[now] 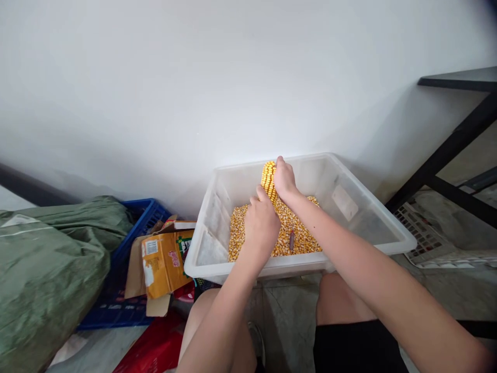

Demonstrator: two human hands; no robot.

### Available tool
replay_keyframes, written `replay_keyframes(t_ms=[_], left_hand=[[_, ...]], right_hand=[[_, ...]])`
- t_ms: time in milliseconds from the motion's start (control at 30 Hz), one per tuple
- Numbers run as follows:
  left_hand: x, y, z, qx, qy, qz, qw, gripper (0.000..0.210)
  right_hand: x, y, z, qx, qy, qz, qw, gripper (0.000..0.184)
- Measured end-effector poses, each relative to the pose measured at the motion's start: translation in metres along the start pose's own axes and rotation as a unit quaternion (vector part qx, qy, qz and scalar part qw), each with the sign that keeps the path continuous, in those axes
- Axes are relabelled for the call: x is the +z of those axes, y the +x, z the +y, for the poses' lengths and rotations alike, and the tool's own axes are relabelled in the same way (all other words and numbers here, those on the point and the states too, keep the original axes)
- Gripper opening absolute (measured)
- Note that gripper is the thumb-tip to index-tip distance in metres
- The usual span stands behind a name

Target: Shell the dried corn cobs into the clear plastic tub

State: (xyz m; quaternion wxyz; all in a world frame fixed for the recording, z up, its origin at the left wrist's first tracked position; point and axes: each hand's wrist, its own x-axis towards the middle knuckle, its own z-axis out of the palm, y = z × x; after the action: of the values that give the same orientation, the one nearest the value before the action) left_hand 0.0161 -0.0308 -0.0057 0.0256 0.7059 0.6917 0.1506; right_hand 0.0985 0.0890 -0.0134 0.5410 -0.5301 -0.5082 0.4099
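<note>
An ear of corn (268,178) with yellow kernels is held tilted above a translucent plastic tub (229,267). My left hand (262,220) is closed around its lower end, which the fingers partly hide. My right hand (284,177) grips the upper right side of the same ear, the thumb near its tip. Beneath both hands, loose corn kernels (238,233) cover the floor of the tub. On the kernels lies a small dark, narrow object (292,240) with a reddish end; its kind I cannot make out.
A blue plastic crate (145,217), a torn orange carton (165,264) and a green sack (50,280) crowd the left. Behind the tub rises a white wall (194,77). On the right stand a dark metal frame (446,142) and a white basket (423,233).
</note>
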Motion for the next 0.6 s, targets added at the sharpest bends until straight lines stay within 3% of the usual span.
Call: replay_keyframes(t_ms=[100,600], left_hand=[[0.0,0.0,-0.002,-0.007,-0.012,0.003,1.0,0.051],[-0.001,0.0,-0.007,0.01,-0.026,0.0,1.0,0.054]], right_hand=[[0.002,-0.004,-0.006,0.013,0.014,0.047,0.999,0.049],[0.004,-0.007,-0.006,-0.056,0.023,0.044,0.997,0.04]])
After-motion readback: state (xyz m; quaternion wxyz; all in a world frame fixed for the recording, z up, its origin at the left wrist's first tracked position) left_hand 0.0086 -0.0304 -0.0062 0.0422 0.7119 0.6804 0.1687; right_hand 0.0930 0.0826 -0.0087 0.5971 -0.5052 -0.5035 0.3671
